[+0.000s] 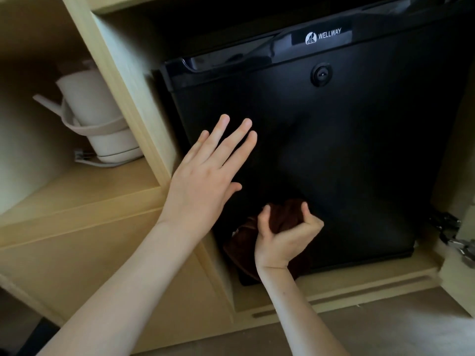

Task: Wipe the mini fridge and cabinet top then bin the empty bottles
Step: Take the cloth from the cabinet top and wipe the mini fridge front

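Note:
A black mini fridge (347, 140) with a WELLWAY label and a round lock stands inside a light wooden cabinet (133, 98); its door is closed. My left hand (205, 176) lies flat, fingers spread, against the door's left side. My right hand (285, 237) is clenched around a dark brown cloth (282, 214) pressed on the lower left part of the door. No bottles are in view.
A white electric kettle (100, 116) on its base sits in the open shelf compartment to the left. A metal door hinge (455, 237) shows at the lower right. The cabinet's bottom ledge (359, 286) runs below the fridge, with floor beneath.

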Available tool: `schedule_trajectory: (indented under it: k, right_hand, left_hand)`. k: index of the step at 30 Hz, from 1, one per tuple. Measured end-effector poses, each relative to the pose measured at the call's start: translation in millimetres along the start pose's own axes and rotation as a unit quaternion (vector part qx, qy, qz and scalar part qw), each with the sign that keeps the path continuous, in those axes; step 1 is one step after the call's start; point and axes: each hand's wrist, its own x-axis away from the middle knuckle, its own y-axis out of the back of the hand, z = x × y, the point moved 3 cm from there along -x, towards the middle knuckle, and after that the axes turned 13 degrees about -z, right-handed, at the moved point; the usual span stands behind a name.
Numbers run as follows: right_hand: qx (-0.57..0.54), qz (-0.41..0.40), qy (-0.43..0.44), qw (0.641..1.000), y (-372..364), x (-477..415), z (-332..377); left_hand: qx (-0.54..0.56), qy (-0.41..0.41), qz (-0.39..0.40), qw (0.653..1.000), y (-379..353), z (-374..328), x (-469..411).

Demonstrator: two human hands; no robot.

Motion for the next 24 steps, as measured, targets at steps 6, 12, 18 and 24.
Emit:
schedule_trajectory:
  k: [6, 12, 18, 24]
  right_hand:
    - [-0.006, -0.001, 0.073, 0.997, -34, 3, 47]
    - [0.009, 0.053, 0.128, 0.99, -7, 44, 6]
    - [0.048, 0.123, 0.097, 0.986, 18, 77, -21]
    - [0.003, 0.059, 0.099, 0.993, -13, 52, 29]
  left_hand:
    - [0.005, -0.02, -0.008, 1.0, 3, 8, -1]
    - [-0.016, -0.029, -0.007, 0.999, 4, 5, 3]
    - [-0.007, -0.027, -0.002, 1.0, 4, 5, 4]
    - [0.017, -0.009, -0.012, 1.0, 4, 6, 4]
